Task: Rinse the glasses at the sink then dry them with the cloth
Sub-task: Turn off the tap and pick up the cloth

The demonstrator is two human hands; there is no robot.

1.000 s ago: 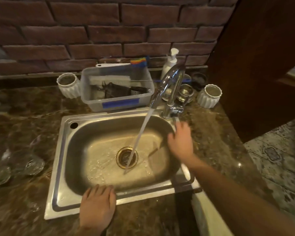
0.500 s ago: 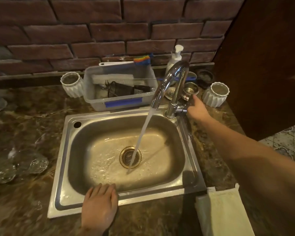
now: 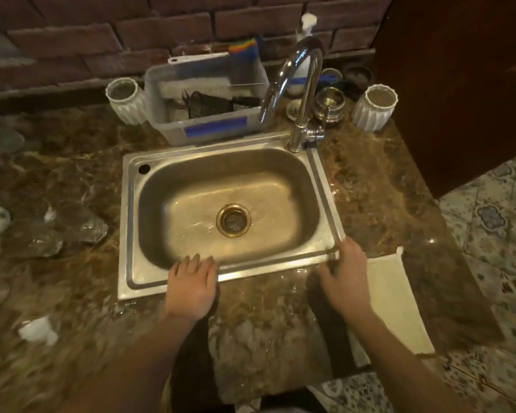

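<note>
The steel sink (image 3: 325,186) sits in a brown marble counter, wet inside, with no water running from the tap (image 3: 298,84). Clear glasses (image 3: 69,231) lie blurred on the counter to the sink's left. A pale cloth (image 3: 396,302) lies flat on the counter at the front right. My left hand (image 3: 191,284) rests flat on the sink's front rim and holds nothing. Beside the cloth's left edge, my right hand (image 3: 344,272) is at the sink's front right corner, fingers loosely spread, empty.
Behind the sink stand a grey plastic tub (image 3: 206,96) with brushes, two white ribbed pots (image 3: 125,99) (image 3: 374,107), a soap dispenser (image 3: 306,28) and small metal cups (image 3: 329,104). A brick wall is at the back, a dark wooden panel (image 3: 459,84) at the right, tiled floor (image 3: 495,222) beyond.
The water stream has stopped. My right hand went from the tap handle back to the sink's front right corner near the cloth. My left hand stays on the front rim.
</note>
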